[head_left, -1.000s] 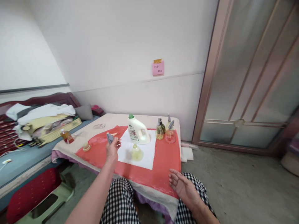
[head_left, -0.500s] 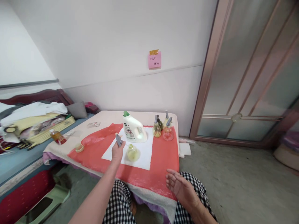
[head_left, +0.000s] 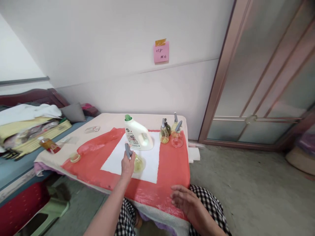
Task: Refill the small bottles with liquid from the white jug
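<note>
My left hand (head_left: pixel 128 164) is closed around a grey spray head (head_left: pixel 128 151), just left of the neck of a small yellowish clear bottle (head_left: pixel 139 164). The hand partly covers the bottle, so I cannot tell whether head and bottle touch. The bottle stands on a white cloth (head_left: pixel 115 160). Behind it, on the same cloth, is a big white jug (head_left: pixel 139 136) with a green top. My right hand (head_left: pixel 185 200) hangs over the front right of the red cloth (head_left: pixel 172 177), fingers apart and holding nothing.
Several spray bottles (head_left: pixel 177 139) cluster at the back right of the table. At the left are a round tape roll (head_left: pixel 75 157), a clear packet (head_left: pixel 92 129) and an amber bottle (head_left: pixel 49 145) lying tilted. A red and green chair (head_left: pixel 50 213) stands at lower left.
My left hand has brought the spray head rightward, closer to the bottle, and now overlaps its neck. My right hand stays nearly in place. The view has shifted slightly.
</note>
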The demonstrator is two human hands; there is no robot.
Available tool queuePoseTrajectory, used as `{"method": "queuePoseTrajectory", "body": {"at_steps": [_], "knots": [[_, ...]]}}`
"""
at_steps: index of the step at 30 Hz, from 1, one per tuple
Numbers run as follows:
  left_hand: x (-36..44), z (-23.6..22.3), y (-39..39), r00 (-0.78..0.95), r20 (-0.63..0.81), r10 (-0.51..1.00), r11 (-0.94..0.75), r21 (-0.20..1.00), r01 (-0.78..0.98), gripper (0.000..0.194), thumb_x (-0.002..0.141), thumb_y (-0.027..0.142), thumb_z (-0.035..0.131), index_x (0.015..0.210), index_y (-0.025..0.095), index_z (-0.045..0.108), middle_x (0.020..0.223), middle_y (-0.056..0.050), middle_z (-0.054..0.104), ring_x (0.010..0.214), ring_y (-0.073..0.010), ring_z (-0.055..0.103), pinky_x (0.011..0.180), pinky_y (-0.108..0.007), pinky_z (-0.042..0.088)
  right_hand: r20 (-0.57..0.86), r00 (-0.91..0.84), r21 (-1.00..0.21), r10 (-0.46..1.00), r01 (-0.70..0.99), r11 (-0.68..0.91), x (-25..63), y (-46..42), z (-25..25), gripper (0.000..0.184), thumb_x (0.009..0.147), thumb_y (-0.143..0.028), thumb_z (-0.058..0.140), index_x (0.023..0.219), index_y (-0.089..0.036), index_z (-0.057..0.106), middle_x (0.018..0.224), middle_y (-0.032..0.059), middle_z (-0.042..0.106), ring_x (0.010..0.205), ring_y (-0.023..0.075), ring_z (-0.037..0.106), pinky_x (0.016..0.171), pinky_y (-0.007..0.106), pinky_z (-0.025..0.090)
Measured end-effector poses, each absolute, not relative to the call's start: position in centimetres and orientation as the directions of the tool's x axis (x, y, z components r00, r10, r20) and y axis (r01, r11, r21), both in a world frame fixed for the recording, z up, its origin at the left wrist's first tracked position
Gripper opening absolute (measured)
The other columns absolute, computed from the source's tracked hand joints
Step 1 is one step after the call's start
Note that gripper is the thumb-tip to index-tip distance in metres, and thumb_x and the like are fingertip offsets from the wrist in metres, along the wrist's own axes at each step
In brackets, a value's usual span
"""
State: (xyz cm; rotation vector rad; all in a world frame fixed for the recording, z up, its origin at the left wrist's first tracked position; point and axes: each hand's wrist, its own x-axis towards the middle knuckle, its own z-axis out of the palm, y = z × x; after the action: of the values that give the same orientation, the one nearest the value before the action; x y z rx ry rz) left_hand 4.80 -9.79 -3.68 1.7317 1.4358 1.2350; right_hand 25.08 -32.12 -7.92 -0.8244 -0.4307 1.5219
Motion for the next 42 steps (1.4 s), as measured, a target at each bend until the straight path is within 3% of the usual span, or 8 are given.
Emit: {"method": "queuePoseTrajectory", "body": {"at_steps": [5, 7, 10, 19, 26, 32, 35, 42], "knots": [[4.7, -3.2, -9.0, -0.034, 0.239, 0.971, -0.199, 0.874, 0.443, 0.044, 0.084, 0.041, 0.055, 0.124, 0.022, 0.058, 0.091, -0.003, 0.067, 0.087, -0.0218, 0.063, 0.083, -0.031, 0.045, -0.066, -0.064, -0.989, 0.996, -0.131, -0.074, 22.8, -24.7, -5.4, 0.034, 0.068, -0.028, 0.071, 0.1, -0.019, 0.064, 0.086, 0.0043, 0.07, 0.08, 0.0197, 0.065, 0.076, 0.034, 0.048], [4.8, -3.2, -8.5, -0.026, 0.22, 0.975, -0.19, 0.893, 0.408, 0.044, 0.084, 0.041, 0.056, 0.124, 0.023, 0.058, 0.091, -0.002, 0.067, 0.085, -0.0212, 0.063, 0.082, -0.031, 0.045, -0.003, -0.016, -0.979, 1.0, 0.202, 0.0, 21.4, -21.0, -4.9, 0.048, 0.069, -0.021, 0.068, 0.115, -0.019, 0.06, 0.1, 0.007, 0.069, 0.092, 0.0215, 0.065, 0.083, 0.036, 0.05], [5.0, -3.7, -7.9, 0.0, 0.201, 0.98, -0.191, 0.928, 0.319, 0.042, 0.081, 0.041, 0.06, 0.12, 0.023, 0.059, 0.089, -0.002, 0.067, 0.079, -0.0203, 0.064, 0.076, -0.03, 0.047, 0.018, 0.049, -0.938, 0.999, 0.345, 0.0, 19.3, -16.3, -5.7, 0.081, 0.059, -0.015, 0.074, 0.136, -0.017, 0.046, 0.128, 0.0151, 0.057, 0.121, 0.0303, 0.053, 0.101, 0.045, 0.041], [5.6, -4.5, -7.3, 0.024, 0.157, 0.987, -0.159, 0.958, 0.238, 0.028, 0.08, 0.038, 0.062, 0.102, 0.021, 0.064, 0.091, -0.004, 0.068, 0.088, -0.0219, 0.066, 0.08, -0.031, 0.048, -0.007, -0.01, -0.912, 1.0, 0.41, -0.002, 17.2, -11.6, -10.4, 0.111, 0.048, -0.017, 0.085, 0.145, -0.014, 0.03, 0.141, 0.0176, 0.045, 0.13, 0.0307, 0.044, 0.109, 0.042, 0.036], [4.9, -3.5, -7.0, -0.056, 0.135, 0.989, -0.135, 0.991, 0.012, 0.047, 0.084, 0.043, 0.062, 0.125, 0.022, 0.054, 0.105, -0.006, 0.066, 0.091, -0.0224, 0.067, 0.084, -0.035, 0.05, 0.067, 0.033, -0.887, 0.997, 0.459, 0.044, 17.6, -12.1, -9.6, 0.088, 0.055, -0.024, 0.082, 0.133, -0.02, 0.043, 0.124, 0.0109, 0.056, 0.116, 0.0299, 0.053, 0.1, 0.044, 0.043], [4.6, -3.3, -7.1, -0.07, 0.276, 0.958, -0.263, 0.952, 0.155, 0.05, 0.086, 0.042, 0.061, 0.133, 0.026, 0.052, 0.111, -0.006, 0.064, 0.103, -0.0227, 0.062, 0.092, -0.035, 0.046, 0.154, 0.055, -0.86, 0.987, 0.499, 0.106, 18.6, -12.5, -8.9, 0.082, 0.061, -0.018, 0.074, 0.134, -0.021, 0.038, 0.124, 0.0092, 0.052, 0.114, 0.0265, 0.053, 0.098, 0.04, 0.045], [4.9, -3.3, -7.2, 0.061, 0.203, 0.977, -0.21, 0.965, 0.155, 0.04, 0.085, 0.042, 0.063, 0.12, 0.023, 0.062, 0.108, -0.004, 0.066, 0.104, -0.0229, 0.061, 0.094, -0.034, 0.044, 0.195, 0.067, -0.844, 0.979, 0.52, 0.132, 19.0, -12.5, -8.7, 0.078, 0.062, -0.015, 0.07, 0.133, -0.019, 0.038, 0.123, 0.0101, 0.051, 0.115, 0.0265, 0.051, 0.099, 0.041, 0.044], [5.1, -3.5, -6.7, 0.145, -0.007, 0.989, 0.041, 0.971, -0.236, 0.033, 0.08, 0.041, 0.069, 0.099, 0.014, 0.07, 0.104, -0.01, 0.069, 0.101, -0.0249, 0.062, 0.094, -0.038, 0.045, 0.31, 0.087, -0.811, 0.947, 0.544, 0.215, 20.0, -12.7, -8.1, 0.074, 0.064, -0.018, 0.071, 0.131, -0.021, 0.038, 0.125, 0.011, 0.049, 0.118, 0.0278, 0.048, 0.103, 0.045, 0.042]]}}
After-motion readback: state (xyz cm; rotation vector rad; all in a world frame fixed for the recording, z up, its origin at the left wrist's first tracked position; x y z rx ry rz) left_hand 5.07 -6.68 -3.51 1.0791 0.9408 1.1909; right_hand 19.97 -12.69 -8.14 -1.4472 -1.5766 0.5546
